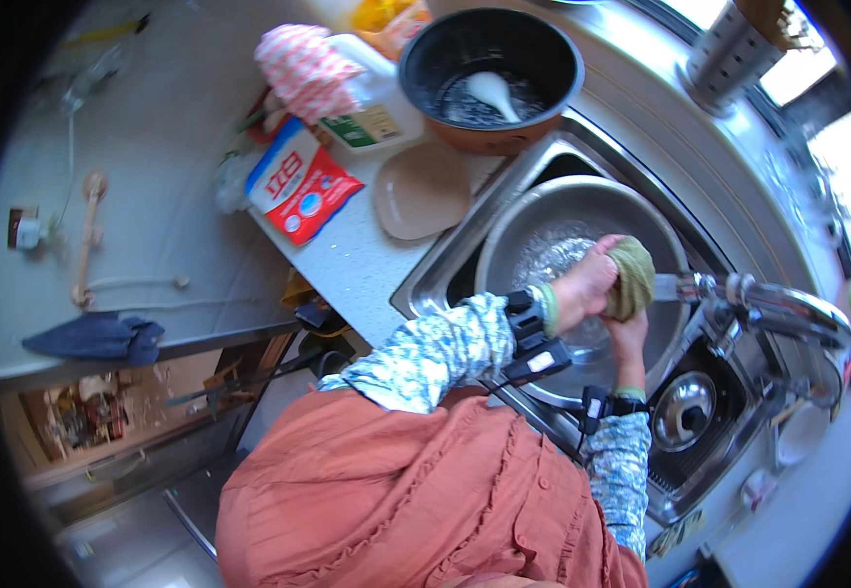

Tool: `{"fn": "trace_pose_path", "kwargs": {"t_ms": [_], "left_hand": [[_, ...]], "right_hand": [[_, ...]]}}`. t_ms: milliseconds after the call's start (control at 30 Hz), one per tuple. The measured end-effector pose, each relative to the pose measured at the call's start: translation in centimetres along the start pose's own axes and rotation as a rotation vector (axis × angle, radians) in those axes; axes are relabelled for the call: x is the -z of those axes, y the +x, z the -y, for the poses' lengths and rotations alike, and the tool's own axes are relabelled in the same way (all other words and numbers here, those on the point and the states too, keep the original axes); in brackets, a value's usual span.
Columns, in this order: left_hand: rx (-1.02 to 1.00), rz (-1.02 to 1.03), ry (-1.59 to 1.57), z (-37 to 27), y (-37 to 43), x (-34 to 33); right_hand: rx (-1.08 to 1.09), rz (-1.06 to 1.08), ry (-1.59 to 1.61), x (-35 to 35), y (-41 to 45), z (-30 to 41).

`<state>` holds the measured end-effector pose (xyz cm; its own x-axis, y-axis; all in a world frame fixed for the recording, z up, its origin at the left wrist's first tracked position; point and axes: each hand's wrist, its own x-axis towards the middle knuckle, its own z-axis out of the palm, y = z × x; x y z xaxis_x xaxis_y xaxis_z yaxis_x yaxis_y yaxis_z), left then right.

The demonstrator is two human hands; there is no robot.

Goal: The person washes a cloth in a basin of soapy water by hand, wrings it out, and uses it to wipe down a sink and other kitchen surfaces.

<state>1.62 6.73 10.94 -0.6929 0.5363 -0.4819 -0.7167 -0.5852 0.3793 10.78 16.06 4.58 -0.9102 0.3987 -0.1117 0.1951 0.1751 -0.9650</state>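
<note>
Both my hands grip a bunched olive-green cloth [632, 279] close to the end of the chrome faucet [785, 312]. My left hand [591, 283] presses on its near-left side, while my right hand [627, 334] holds it from below. Beneath them, a wide grey metal basin [507, 228] sits in the left bowl of a stainless steel sink [425, 283]. Water [554, 250] ripples and bubbles in the basin. How my fingers wrap the cloth is partly hidden by the cloth itself.
A dark-lined pot [425, 66] holding a white spoon [493, 92] stands behind the sink. Beside it are a beige dish [423, 192], a red-and-white detergent bag [300, 184] and a white jug [377, 88]. A metal lid [685, 410] lies in the right sink bowl.
</note>
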Motion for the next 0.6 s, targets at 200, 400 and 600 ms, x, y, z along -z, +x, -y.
{"fn": "trace_pose_path", "kwargs": {"t_ms": [200, 400, 600], "left_hand": [[-0.078, -0.007, 0.193, -0.6, 0.5, 3.4], [0.018, 0.260, 0.894, 2.5, -0.1, 6.7], [-0.082, 0.274, 0.933, 1.2, 1.7, 5.0]], "right_hand": [[-0.269, 0.049, 0.975, 2.4, -0.1, -1.0], [-0.235, 0.013, 1.189, 2.8, 1.8, 2.6], [-0.331, 0.018, 1.102, 3.1, 2.0, -0.1]]}}
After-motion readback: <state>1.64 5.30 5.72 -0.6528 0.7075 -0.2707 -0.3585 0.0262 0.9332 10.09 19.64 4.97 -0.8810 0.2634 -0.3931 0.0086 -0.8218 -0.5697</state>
